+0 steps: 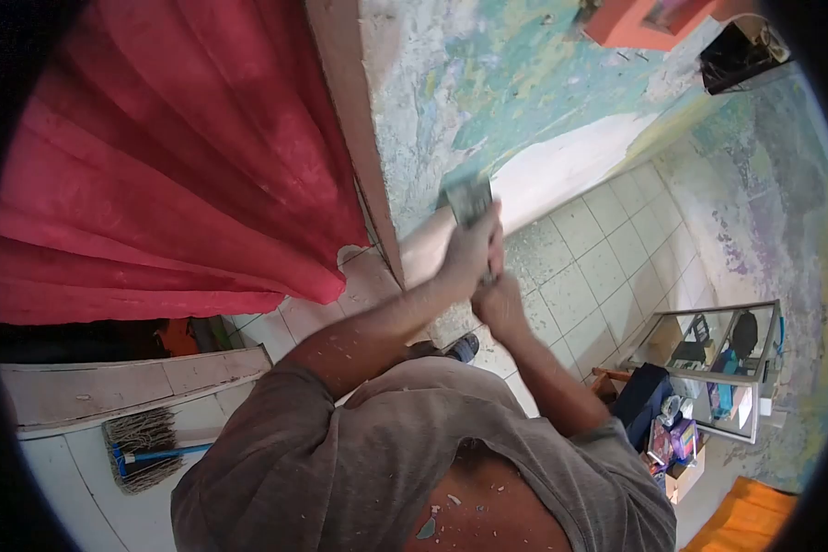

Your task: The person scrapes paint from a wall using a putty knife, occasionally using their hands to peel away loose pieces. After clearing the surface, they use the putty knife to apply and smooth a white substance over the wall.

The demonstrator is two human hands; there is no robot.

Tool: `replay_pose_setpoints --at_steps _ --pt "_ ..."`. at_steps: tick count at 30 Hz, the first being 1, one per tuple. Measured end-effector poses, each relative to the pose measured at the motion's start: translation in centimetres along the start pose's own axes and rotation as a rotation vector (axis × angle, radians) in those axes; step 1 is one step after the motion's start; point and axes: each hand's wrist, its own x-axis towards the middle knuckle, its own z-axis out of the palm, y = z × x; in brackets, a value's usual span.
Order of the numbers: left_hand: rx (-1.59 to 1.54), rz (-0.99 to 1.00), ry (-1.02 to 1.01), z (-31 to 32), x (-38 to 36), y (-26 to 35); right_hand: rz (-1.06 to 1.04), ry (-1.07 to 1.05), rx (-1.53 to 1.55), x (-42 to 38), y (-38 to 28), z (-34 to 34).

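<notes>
My left hand [474,247] is wrapped around a scraper [469,201] with a wide, grey, flat blade, close behind that blade. Lower down, my right hand [500,305] is closed at the end of its handle. The blade is up against the wall [543,120], whose patchy green, yellow and white paint is flaking. Beside the blade, to its right, runs a bare white area [570,161]. Motion smears the blade and my fingers a little. Paint flakes stick to my forearms and shirt.
A red curtain [175,166] hangs on the left by a door frame [354,120]. Paint chips litter the tiled floor [580,276]. A glass display case [718,359] with goods stands at right. A broom [147,451] lies at lower left. An orange shelf [639,23] is above.
</notes>
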Motion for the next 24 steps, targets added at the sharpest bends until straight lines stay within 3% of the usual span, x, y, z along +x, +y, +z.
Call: replay_pose_setpoints --at_steps 1,3,8,9,11,13,15,17,18,20,22,24 --pt "-0.055 0.052 -0.065 0.6 0.1 3.3 0.009 0.005 -0.001 1.4 -1.1 -0.7" --pt "-0.027 0.061 -0.09 1.0 0.8 4.2 0.519 -0.098 0.466 4.3 -5.1 -2.7" --pt "-0.075 -0.003 -0.083 -0.1 -0.6 -0.6 0.665 -0.107 0.296 0.2 -2.0 -1.1" --pt "-0.057 -0.068 -0.08 -0.5 -0.8 -1.7 0.607 -0.055 0.464 -1.2 -1.9 -0.7" --pt "-0.022 -0.08 -0.065 0.0 -0.4 0.2 0.564 -0.062 0.314 0.1 -2.8 -0.9" --pt "-0.025 0.093 -0.087 1.5 0.7 4.9 0.603 -0.046 0.441 4.4 -6.1 -2.8" --pt "-0.014 0.122 -0.075 2.5 0.2 6.3 0.567 -0.046 0.519 5.4 -5.7 -3.1" --pt "-0.002 0.139 -0.08 3.0 0.5 5.9 0.554 -0.056 0.418 4.6 -5.0 -3.5" --pt "-0.009 0.103 -0.094 2.3 0.4 3.8 0.452 -0.015 0.252 3.0 -4.2 -2.9" --pt "-0.026 -0.046 -0.067 1.1 -0.5 0.3 0.534 -0.034 0.35 0.6 -2.7 -1.7" --pt "-0.025 -0.006 -0.04 0.8 0.3 0.2 0.684 -0.069 0.543 -0.5 -1.9 -1.1" --pt "-0.079 0.041 -0.05 1.3 1.1 3.0 0.681 -0.098 0.518 2.6 -3.3 -2.6"
